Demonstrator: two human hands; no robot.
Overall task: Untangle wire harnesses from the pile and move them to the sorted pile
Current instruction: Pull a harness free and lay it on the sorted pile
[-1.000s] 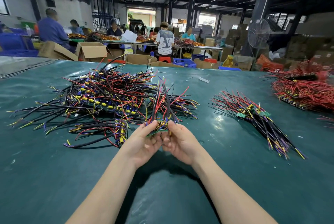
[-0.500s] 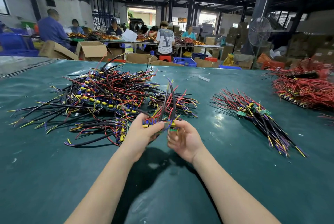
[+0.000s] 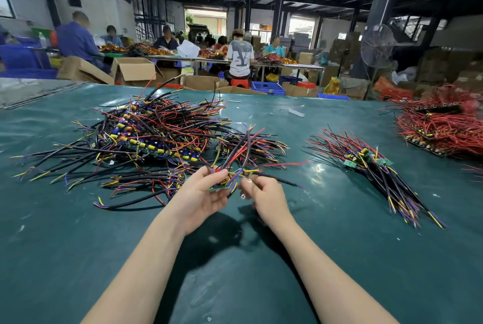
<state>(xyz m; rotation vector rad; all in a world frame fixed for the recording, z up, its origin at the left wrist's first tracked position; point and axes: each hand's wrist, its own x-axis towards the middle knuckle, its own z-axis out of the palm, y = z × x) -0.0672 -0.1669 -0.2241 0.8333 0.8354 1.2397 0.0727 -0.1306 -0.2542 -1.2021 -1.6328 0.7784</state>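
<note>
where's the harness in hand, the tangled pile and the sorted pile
held harness [image 3: 228, 181]: head view, on its board end
tangled pile [image 3: 156, 135]: head view, middle of the heap
sorted pile [image 3: 373, 167]: head view, on the wires beside its green boards

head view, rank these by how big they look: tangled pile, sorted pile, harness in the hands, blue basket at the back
1. tangled pile
2. sorted pile
3. held harness
4. blue basket, which is far back, so this ranks only how big it looks

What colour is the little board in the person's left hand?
Green. The wire harness's little board, held in the left hand, shows best in the head view.
</note>
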